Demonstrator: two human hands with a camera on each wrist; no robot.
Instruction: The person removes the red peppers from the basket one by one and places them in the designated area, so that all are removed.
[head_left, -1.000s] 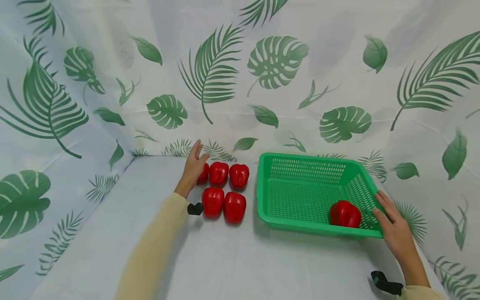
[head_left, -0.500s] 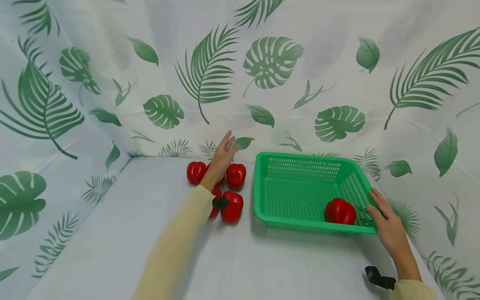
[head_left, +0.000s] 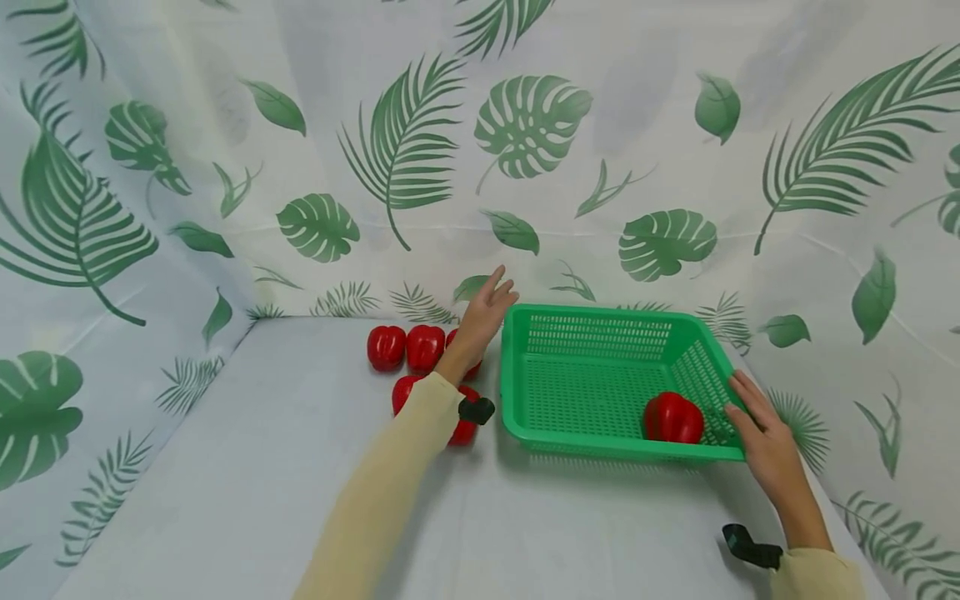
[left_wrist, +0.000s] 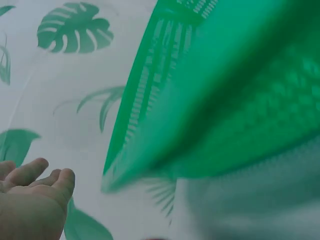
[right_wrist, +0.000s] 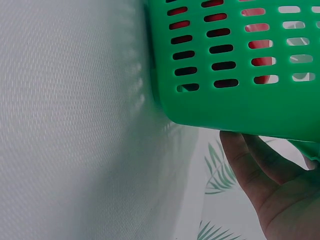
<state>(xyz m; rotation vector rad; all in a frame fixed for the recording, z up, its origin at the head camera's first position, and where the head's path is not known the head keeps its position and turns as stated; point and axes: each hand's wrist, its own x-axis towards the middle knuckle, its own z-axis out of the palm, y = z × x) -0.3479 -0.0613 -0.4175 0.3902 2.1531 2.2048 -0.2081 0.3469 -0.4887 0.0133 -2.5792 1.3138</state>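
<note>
My left hand (head_left: 480, 325), fingers extended and holding nothing, is just left of the green plastic basket (head_left: 510, 408), over the red bell peppers. In the left wrist view the hand (left_wrist: 37, 205) shows at lower left, apart from the blurred basket (left_wrist: 220, 100). My right hand (head_left: 776, 454) grips the basket's right rim; the right wrist view has its fingers (right_wrist: 250, 170) against the basket's outside. Inside the basket lies one bell pepper (head_left: 673, 418). Two peppers stand uncovered at the back, one (head_left: 386, 348) leftmost; my left hand and sleeve partly hide the others.
A white-covered table (head_left: 225, 467) carries everything. Behind it and at both sides hangs a white curtain (head_left: 420, 275) with green leaf prints, close to the basket's back. Black wrist cameras, one on the left wrist (head_left: 477, 410), sit on both arms.
My left hand has moved right, from over the leftmost back pepper to the basket's left edge, with fingers spread. My right hand stays on the rim. The view has shifted slightly.
</note>
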